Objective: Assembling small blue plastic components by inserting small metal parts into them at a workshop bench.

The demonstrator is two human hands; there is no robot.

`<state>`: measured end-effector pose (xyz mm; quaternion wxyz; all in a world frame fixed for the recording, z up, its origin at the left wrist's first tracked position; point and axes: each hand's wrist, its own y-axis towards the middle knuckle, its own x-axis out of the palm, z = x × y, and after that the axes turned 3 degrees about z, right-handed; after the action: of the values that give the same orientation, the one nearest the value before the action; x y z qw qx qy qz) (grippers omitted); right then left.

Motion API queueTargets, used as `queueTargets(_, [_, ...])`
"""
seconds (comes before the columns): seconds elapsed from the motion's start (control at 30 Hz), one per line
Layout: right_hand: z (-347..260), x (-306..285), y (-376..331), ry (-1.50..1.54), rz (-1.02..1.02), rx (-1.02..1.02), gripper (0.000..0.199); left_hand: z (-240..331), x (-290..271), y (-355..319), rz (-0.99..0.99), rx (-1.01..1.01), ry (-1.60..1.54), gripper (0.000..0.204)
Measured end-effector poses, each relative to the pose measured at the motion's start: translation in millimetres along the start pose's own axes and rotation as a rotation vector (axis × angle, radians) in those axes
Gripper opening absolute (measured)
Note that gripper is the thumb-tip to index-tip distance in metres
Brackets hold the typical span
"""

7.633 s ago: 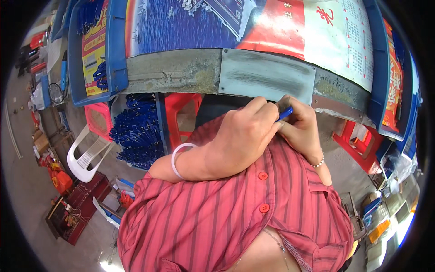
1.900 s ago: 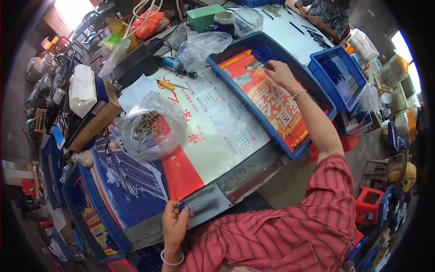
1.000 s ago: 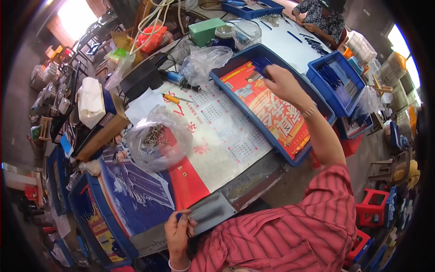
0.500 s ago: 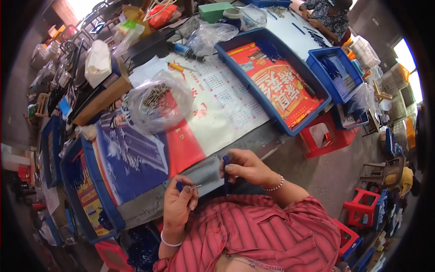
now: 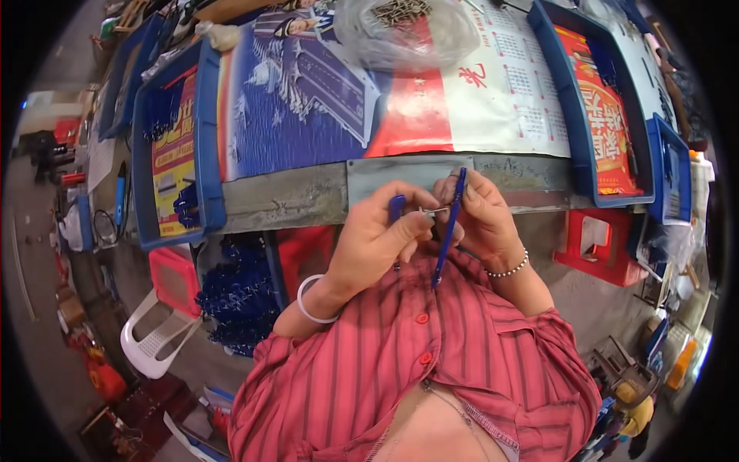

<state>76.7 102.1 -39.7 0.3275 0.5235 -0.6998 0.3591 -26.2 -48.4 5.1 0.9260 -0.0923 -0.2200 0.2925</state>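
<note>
My left hand is closed in a pinch on a thin metal pin. A short dark-blue plastic piece sticks up from the same fingers, its lower part hidden. In my right hand is a slim, long blue plastic stick, gripped near its upper end and hanging slightly tilted. The pin's tip points at the stick and looks to touch it or come very close. Both hands are in front of the table's near edge. Beyond them on the table lies a clear plastic bag holding many small metal pins or screws.
A printed poster sheet covers the tabletop. Blue trays stand at left and right, with dark-blue parts inside. A smaller blue tray adjoins the right one. Below are a red stool, a pile of dark-blue parts and a white chair.
My hands have come together, bringing the pin's tip to the blue stick. The view has turned and tilted down, so the table now sits higher in the picture.
</note>
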Motion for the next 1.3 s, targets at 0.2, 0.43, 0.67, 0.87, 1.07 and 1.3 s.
queueTargets(0.2, [14, -7, -1, 0.081, -0.034, 0.04, 0.021, -4, 0, -6, -0.025, 0.04, -0.024, 0.017])
queueTargets(0.43, [18, -3, -3, 0.047, -0.021, 0.0, 0.018, -9, 4, -4, 0.003, 0.188, 0.138, 0.018])
queueTargets(0.67, [15, -4, -4, 0.036, -0.033, -0.005, 0.014, -7, 9, -5, 0.035, 0.159, 0.198, 0.018])
queueTargets(0.87, [15, 0, -5, -0.008, -0.025, -0.045, 0.014, -7, 9, -7, 0.067, 0.185, 0.257, 0.017])
queueTargets(1.07, [12, 3, -9, -0.4, 0.054, -0.179, 0.021, -11, 10, -7, 0.121, 0.516, 0.644, 0.012])
queueTargets(1.3, [2, 19, -12, -0.794, 0.142, -0.201, 0.01, -2, -3, -1, 0.015, 0.351, 0.637, 0.01])
